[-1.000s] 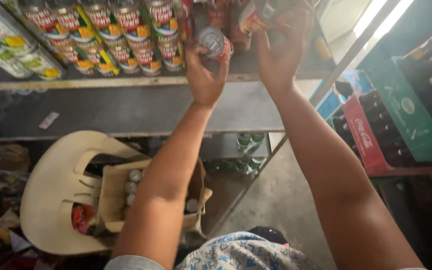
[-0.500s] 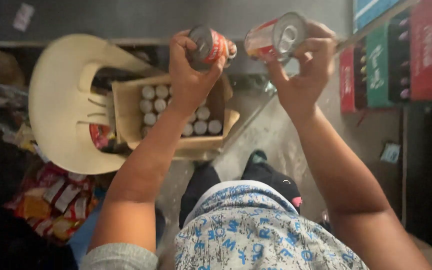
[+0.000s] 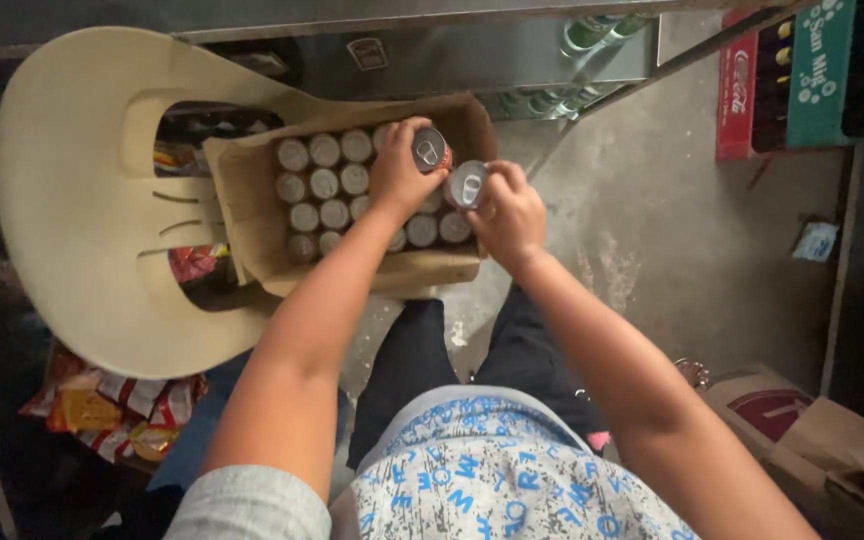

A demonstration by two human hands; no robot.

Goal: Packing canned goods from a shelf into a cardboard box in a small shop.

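Concrete floor (image 3: 652, 260) below; cardboard box (image 3: 252, 200) on cream plastic chair (image 3: 72, 200). Above box, left hand (image 3: 397, 175) clamped on red silver-topped can (image 3: 431, 150), right hand (image 3: 512, 215) clamped on matching can (image 3: 467, 185).

Both bare forearms stretch forward and downward from the body, converging so the hands sit just beside each other. The left hand (image 3: 400, 175) is curled, palm down, fingers (image 3: 414, 128) wrapped closed around something small. The right hand (image 3: 508, 212) is likewise clenched, knuckles up, wrist slightly bent inward toward the left.
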